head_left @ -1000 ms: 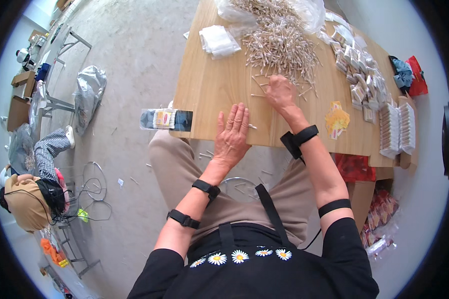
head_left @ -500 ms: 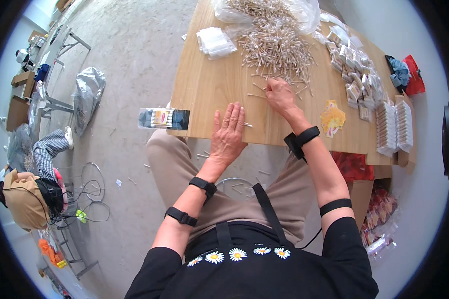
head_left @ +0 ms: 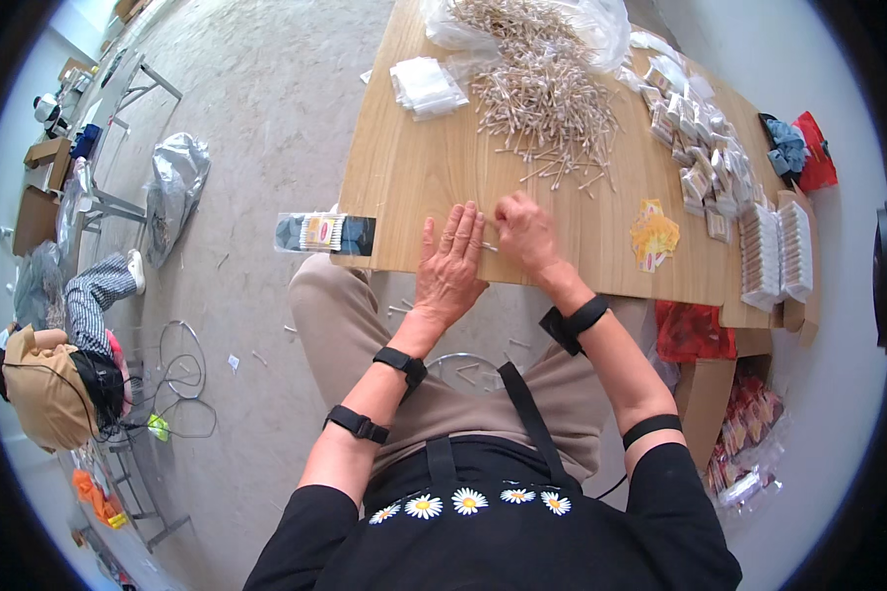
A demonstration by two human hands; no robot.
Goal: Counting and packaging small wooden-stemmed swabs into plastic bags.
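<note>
My left hand [head_left: 450, 258] lies flat at the table's near edge, fingers stretched out and together. A cotton swab [head_left: 489, 246] pokes out from beside it; the rest of the swab is hidden. Just to the right is my right hand [head_left: 525, 234], its fingers curled in above the wood; whatever they hold is hidden. Farther back spreads a big loose heap of cotton swabs [head_left: 547, 103], with a few stray ones at its near side. Left of my hands, a small pack of swabs with a yellow label [head_left: 321, 232] rests on a dark phone-like slab [head_left: 359, 236] at the table corner.
Clear plastic bags [head_left: 426, 87] lie stacked at the back left. Yellow cards [head_left: 653, 236] are on the right, near many filled swab packs [head_left: 705, 163] and upright rows [head_left: 761, 256]. Beneath stands a carton [head_left: 710, 404]. Another person [head_left: 54, 389] sits far left, by cables.
My right hand has come from the heap's near edge toward me and left, beside my left hand. The swabs lying by its fingers are gone from that spot. My left hand stays put.
</note>
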